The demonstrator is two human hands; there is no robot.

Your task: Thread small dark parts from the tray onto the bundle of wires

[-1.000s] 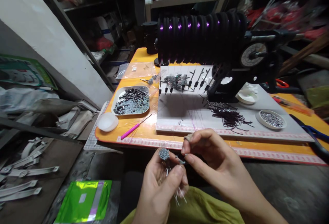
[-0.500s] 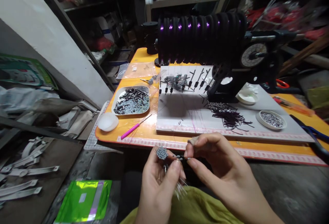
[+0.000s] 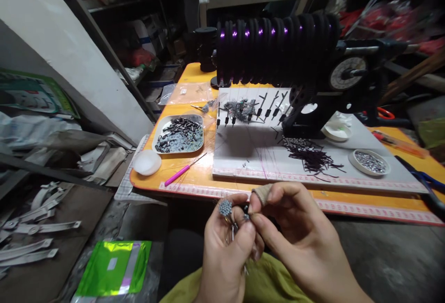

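Note:
My left hand (image 3: 225, 252) is closed around a bundle of thin metal strands tipped with a round cluster of small grey beads (image 3: 225, 207). The cluster stands up between thumb and fingers, and the strands' loose ends hang below the palm. Right beside it, my right hand (image 3: 299, 233) pinches with thumb and index finger at a small dark piece (image 3: 246, 216) by the left thumb tip. That piece is mostly hidden by the fingers. A beige wrap (image 3: 261, 195) covers part of a right fingertip. Both hands are above my lap, just before the table's front edge.
A black spool machine (image 3: 274, 53) stands on a white board (image 3: 229, 154) on the orange table (image 3: 205, 166). A tray of dark and grey parts (image 3: 156, 145), a pink-handled hook tool (image 3: 178, 175), dark tube pieces (image 3: 311, 157) and a dish of silver pieces (image 3: 369, 161) lie around.
Both hands stay close together. The left hand and its bead cluster have shifted slightly right and turned; the right fingers have tilted, showing more of the beige wrap. The view has shifted slightly.

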